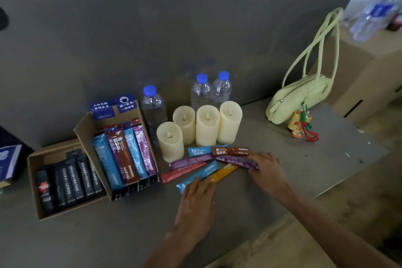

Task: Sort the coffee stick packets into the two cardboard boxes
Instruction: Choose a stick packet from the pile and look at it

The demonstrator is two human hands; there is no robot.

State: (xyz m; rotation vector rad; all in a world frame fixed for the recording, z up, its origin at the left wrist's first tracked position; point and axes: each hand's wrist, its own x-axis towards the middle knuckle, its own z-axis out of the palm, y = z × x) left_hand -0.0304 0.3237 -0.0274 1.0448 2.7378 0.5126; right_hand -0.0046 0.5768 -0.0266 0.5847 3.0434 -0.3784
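Two bare hands press flat on glossy foil packets [208,164] fanned loose across a matte grey table [130,230] — the left hand [196,199] spread on a blue stick, the right hand [268,169] fingers splayed on a purple one, neither clamped. Bare tabletop lies nearest. Left, one cardboard box [34,183] holds black sticks; the taller box [83,135] holds coloured ones. Behind stand four waxy candles [206,126] and clear bottles [153,109].
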